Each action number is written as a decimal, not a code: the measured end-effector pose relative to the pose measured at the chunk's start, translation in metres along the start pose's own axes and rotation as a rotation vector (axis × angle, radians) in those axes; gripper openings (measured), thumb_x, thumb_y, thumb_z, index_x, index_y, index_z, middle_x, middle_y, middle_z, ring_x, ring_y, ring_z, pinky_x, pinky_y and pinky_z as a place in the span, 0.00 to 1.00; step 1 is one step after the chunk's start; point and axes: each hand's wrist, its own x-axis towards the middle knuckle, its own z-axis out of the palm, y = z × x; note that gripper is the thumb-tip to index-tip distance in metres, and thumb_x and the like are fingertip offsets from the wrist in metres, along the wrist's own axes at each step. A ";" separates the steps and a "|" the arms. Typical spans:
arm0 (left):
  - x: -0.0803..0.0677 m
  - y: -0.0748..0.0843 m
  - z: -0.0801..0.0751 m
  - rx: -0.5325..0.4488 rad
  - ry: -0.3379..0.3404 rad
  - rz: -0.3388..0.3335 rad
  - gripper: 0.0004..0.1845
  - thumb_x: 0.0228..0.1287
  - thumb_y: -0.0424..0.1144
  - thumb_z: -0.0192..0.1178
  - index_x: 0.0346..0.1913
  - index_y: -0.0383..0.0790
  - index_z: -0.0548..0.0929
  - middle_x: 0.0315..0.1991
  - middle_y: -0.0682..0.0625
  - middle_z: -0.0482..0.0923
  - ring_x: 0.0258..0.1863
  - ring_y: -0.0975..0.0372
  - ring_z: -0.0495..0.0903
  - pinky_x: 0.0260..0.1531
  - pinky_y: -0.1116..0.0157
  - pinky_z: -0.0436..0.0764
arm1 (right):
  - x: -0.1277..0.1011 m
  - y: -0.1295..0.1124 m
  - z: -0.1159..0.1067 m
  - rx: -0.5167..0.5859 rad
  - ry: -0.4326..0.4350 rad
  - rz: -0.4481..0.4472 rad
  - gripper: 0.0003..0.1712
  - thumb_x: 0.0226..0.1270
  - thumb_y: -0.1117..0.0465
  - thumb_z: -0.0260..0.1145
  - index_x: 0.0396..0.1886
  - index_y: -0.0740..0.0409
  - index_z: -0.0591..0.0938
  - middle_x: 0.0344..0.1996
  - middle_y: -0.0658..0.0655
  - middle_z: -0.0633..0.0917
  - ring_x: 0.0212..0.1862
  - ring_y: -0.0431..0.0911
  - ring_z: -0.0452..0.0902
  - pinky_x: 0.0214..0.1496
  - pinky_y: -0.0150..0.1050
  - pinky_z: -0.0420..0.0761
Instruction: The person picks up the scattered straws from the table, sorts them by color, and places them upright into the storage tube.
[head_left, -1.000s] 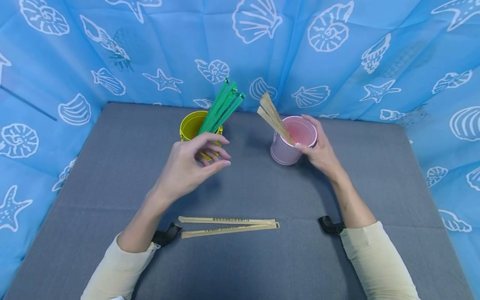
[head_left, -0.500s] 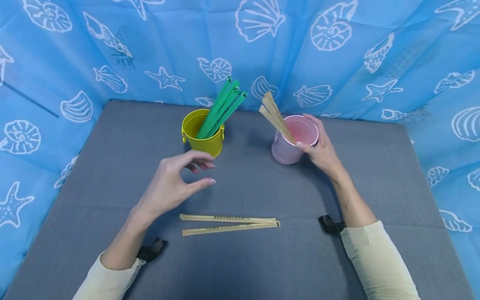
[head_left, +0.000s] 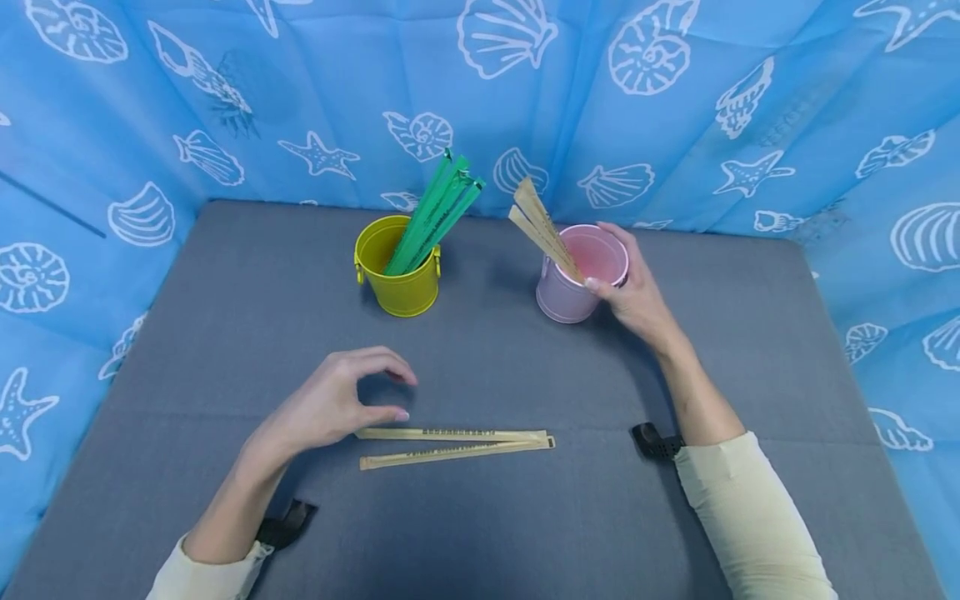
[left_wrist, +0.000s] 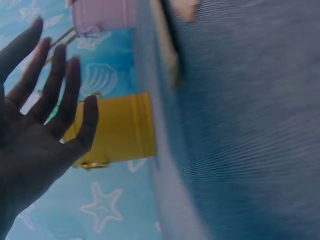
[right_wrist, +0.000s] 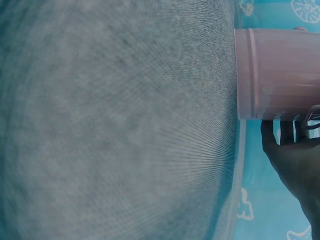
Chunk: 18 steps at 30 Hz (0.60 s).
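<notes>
My left hand (head_left: 341,398) holds nothing; its fingers and thumb are spread apart, thumb tip close by the left end of two long beige paper-wrapped sticks (head_left: 457,455) lying on the table. In the left wrist view its fingers (left_wrist: 60,90) are loosely extended. At the back right, my right hand (head_left: 637,292) grips the rim of a small pink bucket (head_left: 566,298), thumb at the front and fingers round the far right side. Several similar beige sticks (head_left: 536,221) lean leftward out of that bucket.
A yellow bucket (head_left: 408,293) stands at the back left, with several green wrapped sticks (head_left: 435,221) leaning to the right in it. Behind the grey-covered table (head_left: 480,533) hangs a blue curtain (head_left: 337,75) with a shell print.
My left hand has come away from the yellow bucket, down and toward the front left, to the beige sticks on the table. The right hand keeps its grip on the pink bucket.
</notes>
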 end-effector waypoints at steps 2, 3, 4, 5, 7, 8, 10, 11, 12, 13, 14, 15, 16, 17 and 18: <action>-0.003 -0.005 0.002 -0.035 -0.012 -0.011 0.21 0.49 0.35 0.78 0.48 0.51 0.85 0.46 0.59 0.83 0.48 0.60 0.81 0.52 0.53 0.78 | 0.000 0.000 0.001 0.001 0.002 -0.006 0.44 0.62 0.68 0.68 0.76 0.55 0.58 0.68 0.64 0.67 0.67 0.53 0.64 0.69 0.48 0.64; -0.004 -0.007 0.003 -0.049 -0.017 -0.014 0.21 0.50 0.35 0.78 0.48 0.50 0.85 0.47 0.60 0.83 0.49 0.61 0.80 0.52 0.53 0.78 | 0.001 0.001 0.001 0.006 0.004 -0.010 0.44 0.62 0.69 0.68 0.76 0.56 0.58 0.68 0.64 0.68 0.67 0.53 0.64 0.69 0.47 0.64; -0.006 -0.011 0.004 -0.062 -0.024 -0.021 0.21 0.50 0.36 0.78 0.49 0.49 0.85 0.47 0.59 0.83 0.49 0.61 0.80 0.52 0.54 0.78 | 0.001 0.001 0.001 0.009 0.004 -0.014 0.44 0.62 0.69 0.68 0.76 0.56 0.59 0.68 0.64 0.68 0.67 0.53 0.64 0.69 0.46 0.64; -0.008 -0.013 0.005 -0.069 -0.032 -0.032 0.21 0.50 0.36 0.78 0.49 0.49 0.86 0.47 0.59 0.83 0.49 0.61 0.80 0.52 0.54 0.78 | 0.001 0.001 0.002 0.011 0.005 -0.016 0.44 0.62 0.69 0.68 0.76 0.56 0.59 0.68 0.64 0.68 0.67 0.52 0.65 0.69 0.45 0.64; -0.011 -0.019 0.007 -0.065 -0.051 -0.060 0.21 0.51 0.36 0.78 0.50 0.47 0.86 0.46 0.57 0.83 0.47 0.61 0.81 0.50 0.56 0.78 | 0.001 0.002 0.002 0.012 0.004 -0.019 0.44 0.62 0.68 0.68 0.76 0.56 0.59 0.68 0.64 0.68 0.66 0.52 0.65 0.68 0.43 0.65; -0.012 -0.022 0.008 -0.051 -0.061 -0.080 0.21 0.51 0.36 0.78 0.50 0.47 0.85 0.46 0.56 0.83 0.46 0.61 0.81 0.49 0.57 0.79 | 0.001 0.002 0.001 0.017 0.005 -0.020 0.44 0.62 0.69 0.68 0.76 0.56 0.59 0.67 0.64 0.68 0.66 0.52 0.65 0.68 0.43 0.65; -0.014 -0.026 0.009 -0.033 -0.085 -0.133 0.21 0.50 0.35 0.78 0.50 0.46 0.85 0.44 0.55 0.84 0.43 0.61 0.81 0.47 0.59 0.79 | 0.001 0.002 0.001 0.025 0.007 -0.018 0.44 0.62 0.69 0.68 0.76 0.55 0.59 0.67 0.64 0.68 0.66 0.53 0.65 0.68 0.44 0.64; -0.015 -0.027 0.009 -0.022 -0.100 -0.168 0.21 0.50 0.34 0.78 0.49 0.46 0.86 0.43 0.56 0.84 0.42 0.62 0.82 0.46 0.60 0.80 | 0.001 0.002 0.001 0.027 0.007 -0.018 0.44 0.62 0.69 0.67 0.76 0.55 0.59 0.67 0.65 0.68 0.66 0.53 0.65 0.69 0.46 0.64; -0.015 -0.028 0.009 -0.013 -0.116 -0.206 0.21 0.50 0.34 0.77 0.49 0.46 0.86 0.42 0.57 0.84 0.41 0.63 0.82 0.45 0.60 0.80 | 0.001 0.002 0.001 0.028 0.007 -0.017 0.44 0.62 0.69 0.67 0.76 0.55 0.59 0.67 0.65 0.68 0.67 0.54 0.65 0.69 0.48 0.64; -0.016 -0.029 0.009 -0.003 -0.128 -0.243 0.20 0.50 0.34 0.77 0.48 0.46 0.86 0.41 0.58 0.85 0.40 0.64 0.82 0.45 0.61 0.80 | 0.001 0.002 0.001 0.030 0.007 -0.017 0.44 0.62 0.69 0.67 0.76 0.55 0.59 0.67 0.65 0.68 0.67 0.55 0.64 0.70 0.50 0.63; -0.016 -0.030 0.009 0.005 -0.138 -0.278 0.19 0.51 0.33 0.77 0.47 0.46 0.86 0.40 0.58 0.85 0.39 0.64 0.82 0.45 0.61 0.80 | 0.001 0.001 0.001 0.027 0.008 -0.016 0.44 0.62 0.69 0.67 0.76 0.55 0.59 0.67 0.65 0.68 0.67 0.55 0.64 0.70 0.52 0.62; -0.016 -0.031 0.009 0.011 -0.145 -0.312 0.18 0.51 0.33 0.77 0.46 0.46 0.86 0.39 0.59 0.85 0.38 0.65 0.81 0.44 0.61 0.80 | 0.001 0.001 0.001 0.023 0.007 -0.014 0.44 0.62 0.69 0.67 0.76 0.55 0.59 0.67 0.65 0.68 0.67 0.55 0.64 0.70 0.53 0.62; -0.015 -0.031 0.009 0.024 -0.149 -0.339 0.17 0.51 0.33 0.77 0.45 0.46 0.86 0.38 0.60 0.85 0.37 0.65 0.81 0.43 0.61 0.80 | 0.000 0.000 0.001 0.019 0.007 -0.012 0.44 0.62 0.68 0.67 0.76 0.55 0.59 0.68 0.65 0.68 0.67 0.55 0.64 0.70 0.54 0.62; -0.015 -0.032 0.009 0.037 -0.150 -0.368 0.17 0.50 0.34 0.77 0.43 0.47 0.86 0.36 0.60 0.85 0.36 0.66 0.81 0.42 0.62 0.80 | 0.000 0.000 0.002 0.017 0.007 -0.011 0.44 0.62 0.68 0.67 0.76 0.55 0.59 0.68 0.65 0.68 0.67 0.55 0.64 0.70 0.54 0.62; -0.015 -0.032 0.010 0.049 -0.152 -0.382 0.16 0.50 0.34 0.77 0.42 0.47 0.86 0.35 0.61 0.84 0.35 0.66 0.80 0.41 0.62 0.79 | 0.000 0.000 0.002 0.013 0.006 -0.011 0.44 0.62 0.68 0.67 0.76 0.55 0.59 0.68 0.65 0.68 0.67 0.55 0.64 0.70 0.53 0.62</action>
